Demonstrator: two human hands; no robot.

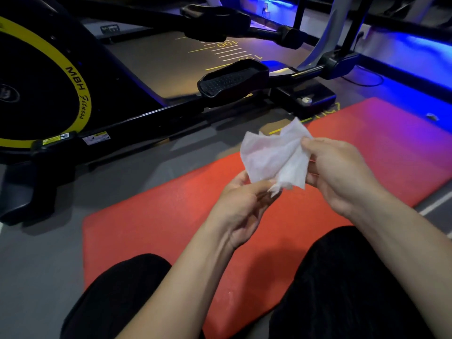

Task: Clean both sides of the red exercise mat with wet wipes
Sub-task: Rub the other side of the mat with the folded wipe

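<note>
While the red exercise mat (171, 216) lies flat on the floor, running from about 7 o'clock near the knees out to 2 o'clock, both hands are raised above its middle with a single wet wipe (276, 157) stretched between them. Left hand (242, 204): fingers curled, thumb and fingertips pinching the wipe's lower corner at 6 o'clock of the sheet. Right hand (340, 172): fingers likewise curled, pinching the sheet's edge at 3 o'clock. The wipe is crumpled and only partly spread, clear of the mat and touching nothing but the two hands. Held at opposite edges in this way, it is probably being opened out or refolded to give a broad, flat wiping face; that reading is a judgement, not an observation. The person's legs (117, 297), in dark trousers, rest at the mat's near end at 5 and 7 o'clock, a position that puts most of the upper face within arm's reach.

Surface and room: grey floor (49, 253) marked with yellow ruled lines and numerals at 12 o'clock. A black elliptical trainer (137, 123) with a yellow-ringed flywheel (36, 94) stands at 10 o'clock, just beside the mat's long edge, one pedal (232, 81) at 12 o'clock. Blue strip lighting (415, 52) at 1 to 2 o'clock tints the mat's far corner purple. A small pale object (431, 116) lies near that corner; its nature cannot be told.
</note>
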